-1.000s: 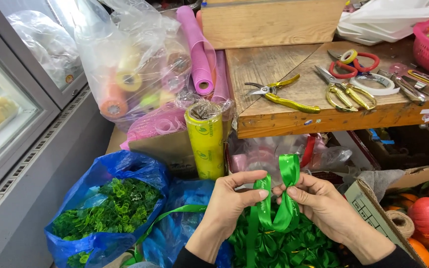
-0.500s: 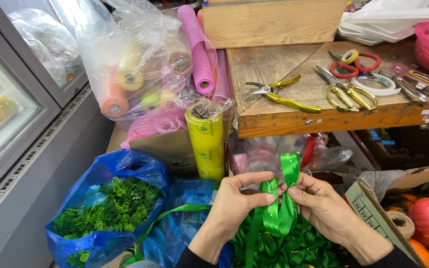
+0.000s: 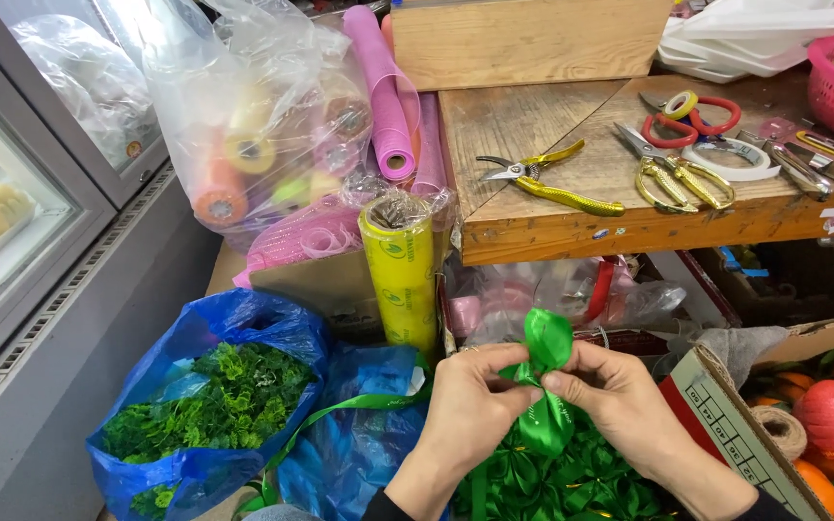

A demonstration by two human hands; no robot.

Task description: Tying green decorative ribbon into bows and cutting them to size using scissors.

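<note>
A shiny green ribbon (image 3: 545, 349) is folded into loops between my two hands, low in the middle of the view. My left hand (image 3: 470, 405) pinches its centre from the left, and my right hand (image 3: 618, 397) pinches it from the right, fingertips almost touching. One loop stands above the fingers and another hangs below. A tail of the ribbon trails left over a blue bag (image 3: 359, 439). Under my hands lies a pile of finished green ribbon bows (image 3: 571, 482).
A wooden bench (image 3: 533, 207) carries yellow-handled pliers (image 3: 557, 183), gold scissors (image 3: 678, 178), red scissors and tape rolls. Left are a yellow wrap roll (image 3: 400, 270), pink mesh rolls, a clear bag of thread spools, and a blue bag of green foliage (image 3: 214, 405). Boxed artificial fruit sits right.
The two upright ribbon ends have been folded down into rounded loops, and my hands have closed in together on the ribbon's centre.
</note>
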